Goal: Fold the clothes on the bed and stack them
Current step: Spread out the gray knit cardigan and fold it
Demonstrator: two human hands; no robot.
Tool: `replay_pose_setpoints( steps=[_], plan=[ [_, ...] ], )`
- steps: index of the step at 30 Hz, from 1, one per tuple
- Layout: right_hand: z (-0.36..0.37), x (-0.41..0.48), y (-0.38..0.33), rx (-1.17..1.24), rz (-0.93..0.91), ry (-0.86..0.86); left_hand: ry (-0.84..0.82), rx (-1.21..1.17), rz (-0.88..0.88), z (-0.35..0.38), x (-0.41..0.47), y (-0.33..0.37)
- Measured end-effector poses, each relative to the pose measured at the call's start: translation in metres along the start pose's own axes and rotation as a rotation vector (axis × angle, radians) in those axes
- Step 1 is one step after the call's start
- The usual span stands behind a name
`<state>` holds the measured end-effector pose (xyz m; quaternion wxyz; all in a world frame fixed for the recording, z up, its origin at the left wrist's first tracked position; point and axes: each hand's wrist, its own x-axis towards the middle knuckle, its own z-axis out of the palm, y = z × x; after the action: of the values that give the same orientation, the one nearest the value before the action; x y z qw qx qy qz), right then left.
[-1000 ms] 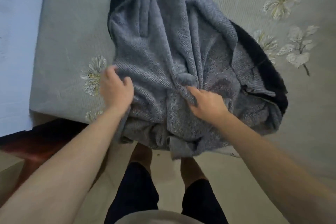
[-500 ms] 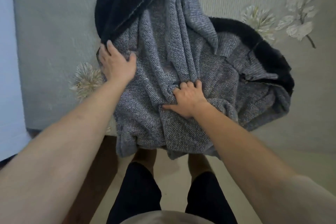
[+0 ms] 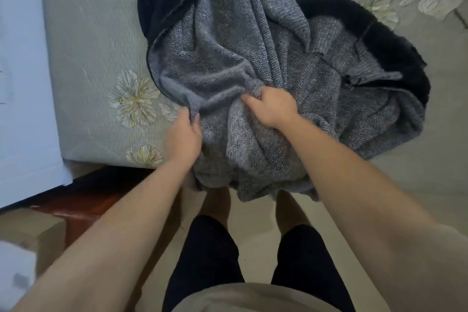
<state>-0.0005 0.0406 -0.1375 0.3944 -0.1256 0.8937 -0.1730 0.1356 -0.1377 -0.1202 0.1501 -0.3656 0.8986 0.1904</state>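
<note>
A grey knitted jacket (image 3: 253,40) with a black fleece lining lies crumpled at the near edge of the bed (image 3: 88,33), its lower part hanging over the edge. My left hand (image 3: 183,134) grips a fold of the grey fabric at the jacket's left side. My right hand (image 3: 272,107) holds a bunch of the same fabric in the middle, fingers curled into it. The black lining shows at the top left and along the right side.
The bedcover is pale grey-green with embroidered flowers (image 3: 133,101). A white surface (image 3: 22,83) borders the bed on the left. Dark red wood (image 3: 76,208) sits below the bed's corner. My legs in dark shorts (image 3: 210,256) stand on a beige floor.
My left hand came down from the jacket's upper left to its near left edge and took hold of a fold. My right hand shifted slightly and still bunches the middle fabric.
</note>
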Motion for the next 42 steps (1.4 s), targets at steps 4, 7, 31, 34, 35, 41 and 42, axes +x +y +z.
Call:
replay_pose_setpoints(
  steps=[4, 7, 31, 34, 35, 41, 42],
  plan=[
    [-0.069, 0.012, 0.007, 0.902, 0.321, 0.02, 0.166, 0.052, 0.353, -0.068, 0.073, 0.072],
    [-0.122, 0.022, 0.018, 1.45, 0.234, 0.14, 0.356, 0.042, 0.557, -0.106, 0.102, 0.134],
    [-0.069, -0.065, 0.136, 0.074, 0.066, 0.145, 0.151, 0.048, 0.417, 0.035, -0.02, 0.158],
    [-0.098, -0.047, 0.124, 0.593, 0.227, 0.43, 0.163, -0.253, 0.466, 0.016, 0.012, 0.199],
    [-0.108, -0.042, 0.119, 0.787, 0.27, 0.481, 0.092, -0.338, 0.446, 0.013, 0.024, 0.211],
    [-0.139, -0.014, 0.086, 1.26, 0.194, 0.469, 0.088, -0.373, 0.441, 0.024, 0.025, 0.185],
    [-0.134, -0.01, 0.078, 1.211, 0.169, 0.507, 0.126, -0.397, 0.38, 0.028, 0.015, 0.165]
  ],
)
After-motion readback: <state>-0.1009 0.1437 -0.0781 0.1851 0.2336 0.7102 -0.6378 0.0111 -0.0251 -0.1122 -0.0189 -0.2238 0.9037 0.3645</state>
